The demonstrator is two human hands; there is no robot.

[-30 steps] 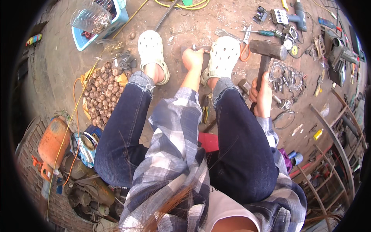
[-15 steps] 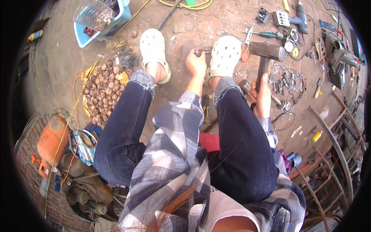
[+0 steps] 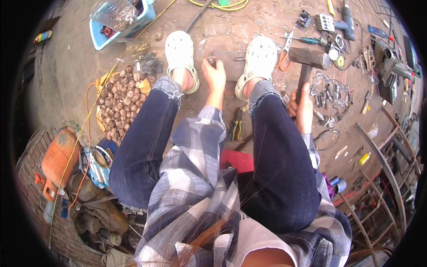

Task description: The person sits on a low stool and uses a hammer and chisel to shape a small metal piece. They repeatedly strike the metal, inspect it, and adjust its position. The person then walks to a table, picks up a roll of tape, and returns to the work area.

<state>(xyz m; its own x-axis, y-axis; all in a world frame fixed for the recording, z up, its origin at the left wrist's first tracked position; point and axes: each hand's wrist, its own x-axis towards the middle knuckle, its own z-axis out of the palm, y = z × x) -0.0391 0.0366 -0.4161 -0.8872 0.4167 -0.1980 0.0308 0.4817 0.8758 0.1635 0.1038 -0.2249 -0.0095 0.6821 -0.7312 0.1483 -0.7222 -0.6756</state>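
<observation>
My hands are apart. My left hand [image 3: 214,76] is closed on a small dark piece [image 3: 211,61], pinched by the fingertips at the left edge of a flat plate [image 3: 234,72]; whether it touches the plate, I cannot tell. My right hand [image 3: 301,109] is wrapped round the handle of a hammer [image 3: 308,58], its head up beyond my fist and well apart from the plate.

The plate lies on the ground between my two pale shoes, and a short dark rod [image 3: 239,58] lies on it, beside my right shoe [image 3: 259,58]. So the piece is in my fingers, the rod is down and the hammer is off both; I cannot tell from this what is finished or how much is left.

Half a second ago my left hand was over the plate; now it has shifted left, baring more of the plate and the pliers [image 3: 236,126] nearer me. My right hand grips the hammer much as before.

Farther out, scissors [image 3: 284,55] lie right of my right shoe, and a heap of walnuts [image 3: 122,102] sits on my left.
</observation>
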